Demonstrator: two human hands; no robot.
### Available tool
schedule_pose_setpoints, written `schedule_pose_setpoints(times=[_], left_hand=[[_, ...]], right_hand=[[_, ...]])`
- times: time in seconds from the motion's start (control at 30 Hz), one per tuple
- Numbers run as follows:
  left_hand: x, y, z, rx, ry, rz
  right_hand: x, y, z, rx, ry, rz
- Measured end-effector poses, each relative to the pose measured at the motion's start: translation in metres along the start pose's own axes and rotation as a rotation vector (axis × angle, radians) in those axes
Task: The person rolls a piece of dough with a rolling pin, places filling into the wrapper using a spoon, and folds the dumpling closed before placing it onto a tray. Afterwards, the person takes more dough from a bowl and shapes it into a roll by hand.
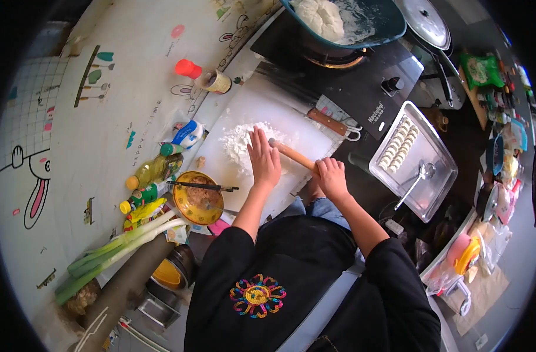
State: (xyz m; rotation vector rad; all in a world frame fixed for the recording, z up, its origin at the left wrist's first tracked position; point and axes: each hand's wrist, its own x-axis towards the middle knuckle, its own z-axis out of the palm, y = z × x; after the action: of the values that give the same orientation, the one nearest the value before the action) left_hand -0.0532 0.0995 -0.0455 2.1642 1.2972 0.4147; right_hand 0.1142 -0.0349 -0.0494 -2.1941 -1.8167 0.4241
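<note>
A white board (pixel 221 120) lies on the counter with a heap of white flour (pixel 238 144) on it. My left hand (pixel 263 157) rests flat at the flour's edge, fingers stretched out and nothing held. My right hand (pixel 332 177) is wrapped round one end of a wooden rolling pin (pixel 294 156); the pin's other end points at my left fingers. Whatever lies under my left palm is hidden. A yellow bowl (pixel 189 216) of filling, with dark chopsticks (pixel 203 186) across it, stands left of the board. To the right, a metal tray (pixel 438 176) carries rows of dumplings (pixel 399 144) and a ladle (pixel 425 171).
A knife with a wooden handle (pixel 327 122) and scissors (pixel 352 132) lie beyond the board. The stove (pixel 297 53) bears a blue basin (pixel 397 32) with dough (pixel 319 19). Bottles (pixel 150 171) and green onions (pixel 112 252) line the left side. A lidded pan (pixel 423 23) sits at the upper right.
</note>
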Motion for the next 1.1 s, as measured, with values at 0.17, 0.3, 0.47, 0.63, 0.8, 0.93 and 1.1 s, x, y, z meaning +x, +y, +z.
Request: schedule_pose_setpoints(times=[0.17,0.3,0.47,0.63,0.8,0.93,1.1], left_hand=[[-0.057,-0.006,-0.004,0.179,-0.111,-0.037],[-0.066,-0.014,-0.003,0.314,-0.161,-0.021],[-0.065,-0.021,-0.007,0.367,-0.219,-0.024],[-0.113,-0.015,-0.002,0.297,-0.186,-0.081],[-0.14,-0.012,0.001,0.28,-0.184,-0.087],[-0.132,-0.013,0.001,0.3,-0.218,-0.091],[-0.084,-0.009,-0.006,0.287,-0.233,-0.064]], right_hand=[[0.01,-0.012,-0.007,-0.057,0.012,-0.105],[0.018,-0.021,0.004,-0.121,-0.025,-0.118],[0.018,-0.037,0.007,-0.163,-0.129,-0.057],[-0.006,-0.035,0.006,-0.163,-0.238,-0.135],[-0.031,-0.034,0.001,-0.186,-0.259,-0.207],[-0.031,-0.034,-0.002,-0.202,-0.259,-0.216],[-0.003,-0.02,0.016,-0.209,-0.069,-0.126]])
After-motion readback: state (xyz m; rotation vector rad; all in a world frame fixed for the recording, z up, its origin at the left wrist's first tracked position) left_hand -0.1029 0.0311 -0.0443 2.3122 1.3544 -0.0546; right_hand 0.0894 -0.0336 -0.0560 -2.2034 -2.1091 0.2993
